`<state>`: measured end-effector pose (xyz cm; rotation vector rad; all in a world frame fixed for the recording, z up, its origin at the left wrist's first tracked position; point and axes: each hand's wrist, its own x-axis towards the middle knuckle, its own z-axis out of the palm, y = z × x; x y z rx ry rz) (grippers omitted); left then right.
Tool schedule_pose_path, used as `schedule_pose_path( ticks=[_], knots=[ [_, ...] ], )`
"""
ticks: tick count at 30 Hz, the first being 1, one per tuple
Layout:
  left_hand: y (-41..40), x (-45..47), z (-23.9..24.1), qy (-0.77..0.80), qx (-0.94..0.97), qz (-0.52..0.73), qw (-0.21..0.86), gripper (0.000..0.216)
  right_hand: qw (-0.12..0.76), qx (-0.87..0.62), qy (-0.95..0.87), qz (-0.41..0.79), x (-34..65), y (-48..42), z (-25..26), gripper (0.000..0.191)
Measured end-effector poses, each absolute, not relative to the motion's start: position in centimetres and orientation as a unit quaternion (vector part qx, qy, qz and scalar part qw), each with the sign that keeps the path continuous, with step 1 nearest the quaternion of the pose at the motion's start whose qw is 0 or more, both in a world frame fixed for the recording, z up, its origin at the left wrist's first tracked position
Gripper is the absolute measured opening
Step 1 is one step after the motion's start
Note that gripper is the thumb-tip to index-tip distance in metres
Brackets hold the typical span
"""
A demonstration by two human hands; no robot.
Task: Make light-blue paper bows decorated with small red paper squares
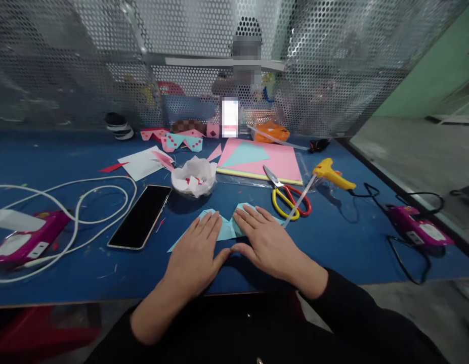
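Observation:
A light-blue folded paper piece [228, 231] lies on the blue table before me, with angled wings to the left and right. My left hand [194, 251] rests flat on its left wing, fingers stretched out. On the right wing my right hand [266, 242] presses down, its palm low and fingers extended. The two thumbs meet or nearly meet below the paper's middle. Much of the paper is hidden under both hands. Just beyond my right hand lie scissors [285, 196] with one yellow and one red handle loop, beneath a clear glue stick.
A yellow glue gun [333, 174] lies at right, its cord near a magenta power strip [424, 227]. A phone [140, 217] and white cable [78, 212] are left. A paper-lined bowl [194, 177], pink sheets [280, 157] and decorated paper masks [184, 142] stand farther back.

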<state>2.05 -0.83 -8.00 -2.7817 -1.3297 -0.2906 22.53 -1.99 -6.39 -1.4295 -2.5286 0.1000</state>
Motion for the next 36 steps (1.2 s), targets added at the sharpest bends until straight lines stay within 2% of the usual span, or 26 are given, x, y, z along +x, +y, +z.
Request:
schedule_pose_path(
  ticks=[4,8,14,27,36],
  knots=[
    [-0.6,1.7,-7.7,-0.430,-0.897,-0.100,0.011,0.076,0.100,-0.507,-0.856,0.032,22.4,-1.7,-7.2,0.073],
    [-0.7,2.0,-7.3,-0.429,-0.899,-0.089,0.006,0.071,0.097,-0.508,-0.855,0.026,22.4,-1.9,-7.3,0.072],
    [-1.2,2.7,-7.7,-0.413,-0.906,-0.090,-0.011,0.065,0.114,-0.509,-0.853,0.023,22.5,-2.3,-7.5,0.057],
    [-1.7,2.9,-7.7,-0.396,-0.915,-0.075,-0.020,0.064,0.131,-0.513,-0.848,0.024,22.5,-3.0,-8.0,0.056],
    [-1.8,1.9,-7.1,-0.381,-0.923,-0.063,0.008,0.065,0.180,-0.515,-0.835,-0.071,25.0,-4.3,-7.7,0.038]
  ],
)
